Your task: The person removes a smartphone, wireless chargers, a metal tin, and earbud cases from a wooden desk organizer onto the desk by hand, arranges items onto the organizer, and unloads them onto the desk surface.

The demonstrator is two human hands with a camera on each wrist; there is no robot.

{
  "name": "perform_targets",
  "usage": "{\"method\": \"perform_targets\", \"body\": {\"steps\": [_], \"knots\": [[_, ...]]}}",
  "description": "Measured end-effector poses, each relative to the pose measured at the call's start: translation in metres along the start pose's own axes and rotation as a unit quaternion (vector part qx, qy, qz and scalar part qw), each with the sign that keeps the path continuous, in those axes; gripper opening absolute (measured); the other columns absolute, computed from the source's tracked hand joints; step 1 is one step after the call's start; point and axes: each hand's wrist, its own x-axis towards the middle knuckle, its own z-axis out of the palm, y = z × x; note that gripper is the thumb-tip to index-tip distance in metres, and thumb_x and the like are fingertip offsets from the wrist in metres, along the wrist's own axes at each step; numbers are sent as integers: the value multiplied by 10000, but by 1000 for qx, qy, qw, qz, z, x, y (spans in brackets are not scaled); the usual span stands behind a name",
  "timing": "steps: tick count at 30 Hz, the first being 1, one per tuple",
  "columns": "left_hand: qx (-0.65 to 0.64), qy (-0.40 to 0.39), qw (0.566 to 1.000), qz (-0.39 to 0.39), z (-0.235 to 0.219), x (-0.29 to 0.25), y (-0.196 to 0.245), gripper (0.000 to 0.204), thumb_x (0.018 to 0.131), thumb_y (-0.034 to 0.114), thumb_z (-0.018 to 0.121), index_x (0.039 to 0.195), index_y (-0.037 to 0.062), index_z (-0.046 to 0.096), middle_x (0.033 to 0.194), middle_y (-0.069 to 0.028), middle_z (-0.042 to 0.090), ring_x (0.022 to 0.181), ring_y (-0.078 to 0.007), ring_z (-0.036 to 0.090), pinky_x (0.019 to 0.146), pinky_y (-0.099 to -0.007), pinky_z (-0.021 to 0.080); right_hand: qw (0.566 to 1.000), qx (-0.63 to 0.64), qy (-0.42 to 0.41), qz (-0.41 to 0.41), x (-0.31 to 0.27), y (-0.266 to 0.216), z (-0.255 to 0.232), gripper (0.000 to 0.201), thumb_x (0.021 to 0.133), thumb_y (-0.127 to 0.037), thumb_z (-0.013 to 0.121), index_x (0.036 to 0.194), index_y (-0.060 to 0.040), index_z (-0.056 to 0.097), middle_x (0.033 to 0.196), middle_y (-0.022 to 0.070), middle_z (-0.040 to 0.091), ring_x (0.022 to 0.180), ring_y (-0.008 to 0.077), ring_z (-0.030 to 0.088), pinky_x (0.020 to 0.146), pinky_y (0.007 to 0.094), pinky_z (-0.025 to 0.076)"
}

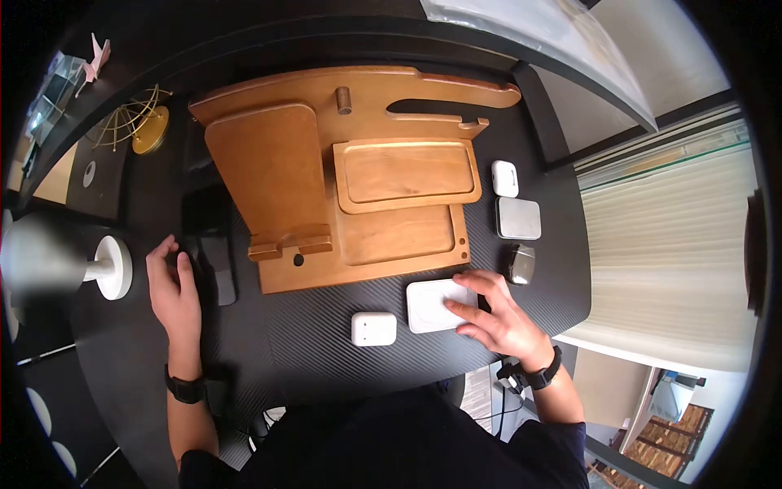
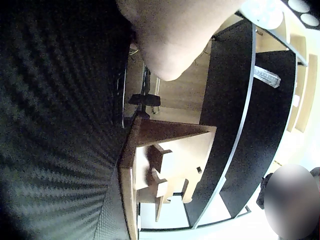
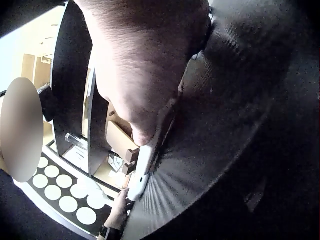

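My right hand (image 1: 503, 322) rests over the right end of a flat white rectangular case (image 1: 425, 308), its fingers stretched across the top. In the right wrist view, a fingertip lies on a white thing (image 3: 145, 162) low over the desk. Just left of that case sits a small white earbud case (image 1: 374, 328) with two dark dots. On the left of the desk, my left hand (image 1: 175, 289) lies with its fingers loosely bent and nothing in it. A flat dark rectangular thing (image 1: 217, 273) lies right beside it.
A wooden desk stand (image 1: 261, 163) with a tray (image 1: 407, 171) fills the middle. Along the right stand a small white case (image 1: 505, 178), a silver tin (image 1: 518, 218) and a dark glossy object (image 1: 521, 265). A white lamp (image 1: 114, 267) stands left, a gold wire ornament (image 1: 151, 130) behind.
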Motion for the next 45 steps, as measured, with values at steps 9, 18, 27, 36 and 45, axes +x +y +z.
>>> {"method": "perform_targets", "body": {"steps": [9, 18, 27, 36, 45], "knots": [[7, 0, 1000, -6, -1, 1, 3, 284, 979, 145, 567, 1245, 52, 598, 1119, -42, 613, 717, -137, 515, 699, -273, 455, 999, 30, 12, -1, 34, -6, -14, 399, 754, -158, 802, 1107, -47, 654, 1258, 141, 536, 1168, 337, 531, 954, 419, 490], [7, 2, 1000, -2, -1, 1, 5, 263, 973, 141, 571, 1216, 45, 601, 1118, -44, 621, 708, -138, 519, 687, -278, 461, 992, 47, 118, -1, 98, -2, -4, 342, 848, -119, 716, 1158, -22, 610, 1190, 142, 587, 1056, 348, 597, 895, 410, 500], [-116, 21, 993, -11, 2, 2, -4, 168, 995, 97, 545, 1120, 6, 611, 953, -42, 544, 806, -125, 518, 758, -246, 439, 981, 136, 136, 25, 90, 11, 5, 111, 888, -90, 676, 975, -20, 671, 931, 143, 647, 830, 315, 649, 724, 373, 534], [-217, 5, 970, -105, 2, 0, -10, 110, 1023, 89, 498, 982, 6, 557, 945, -48, 564, 852, -113, 515, 797, -241, 430, 973, 186, 134, 39, 85, 27, 16, 228, 915, -86, 642, 713, -10, 572, 678, 103, 563, 603, 255, 570, 541, 348, 448], [-200, -15, 973, -118, -1, 0, -5, 128, 1031, 101, 487, 1007, 5, 567, 957, -37, 580, 863, -103, 513, 815, -235, 425, 975, 168, 140, 34, 86, 31, 16, 241, 917, -90, 649, 706, -13, 562, 658, 101, 547, 575, 263, 551, 523, 358, 435]]}}
